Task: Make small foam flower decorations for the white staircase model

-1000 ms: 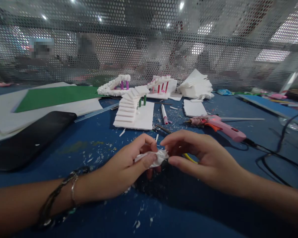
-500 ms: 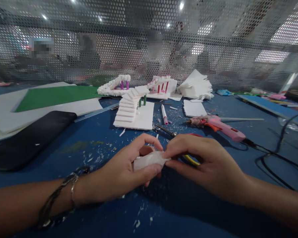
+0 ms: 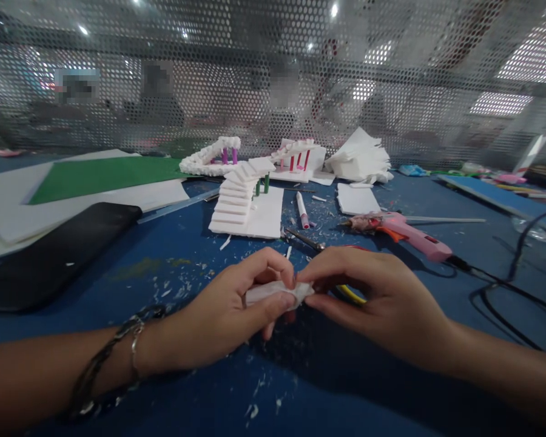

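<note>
Between my hands is a small crumpled white piece [image 3: 266,292], thin and paper-like; its exact kind is unclear. My left hand [image 3: 241,303] is closed around it, with the thumb pressed along its near side. My right hand [image 3: 368,297] pinches its right end between thumb and fingertips. Just beyond my fingers lie a pair of scissors [image 3: 303,238], with the yellow and red handle partly hidden behind my right hand. Farther back stands a white model staircase [image 3: 231,203] with green posts on a white base.
A pink glue gun [image 3: 418,238] with a black cable lies at right. Near it are a white pad [image 3: 358,198] and a marker [image 3: 302,210]. A black case [image 3: 68,255] and a green sheet [image 3: 104,176] lie left. A perforated metal screen [image 3: 236,79] rises behind; white scraps dot the table.
My left fingers have closed in farther over the white piece, which looks flatter and more pinched. My right fingertips stay at its right end. Everything on the table stays in place.
</note>
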A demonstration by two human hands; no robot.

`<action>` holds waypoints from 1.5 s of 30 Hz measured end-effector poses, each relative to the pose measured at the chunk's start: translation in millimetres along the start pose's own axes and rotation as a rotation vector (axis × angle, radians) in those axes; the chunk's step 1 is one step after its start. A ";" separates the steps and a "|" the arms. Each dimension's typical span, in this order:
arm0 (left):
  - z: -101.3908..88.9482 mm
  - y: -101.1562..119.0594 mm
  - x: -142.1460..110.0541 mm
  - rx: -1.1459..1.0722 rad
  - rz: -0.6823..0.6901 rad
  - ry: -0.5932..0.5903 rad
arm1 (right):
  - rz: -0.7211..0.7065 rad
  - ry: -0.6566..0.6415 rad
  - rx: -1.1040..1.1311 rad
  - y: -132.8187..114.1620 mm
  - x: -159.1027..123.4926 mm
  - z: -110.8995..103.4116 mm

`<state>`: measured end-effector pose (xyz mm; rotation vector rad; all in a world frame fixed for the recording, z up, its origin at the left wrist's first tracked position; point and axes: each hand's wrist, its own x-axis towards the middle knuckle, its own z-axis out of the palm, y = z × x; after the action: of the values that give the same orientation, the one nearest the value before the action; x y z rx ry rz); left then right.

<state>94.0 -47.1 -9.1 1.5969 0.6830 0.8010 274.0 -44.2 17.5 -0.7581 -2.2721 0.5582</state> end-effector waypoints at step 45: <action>-5.2 -8.3 -6.0 0.489 0.335 0.012 | 0.170 0.055 -0.033 5.1 0.6 -7.4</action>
<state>86.3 -47.4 -17.6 2.1919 0.6596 0.9321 280.7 -38.6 20.0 -0.9783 -2.1836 0.5715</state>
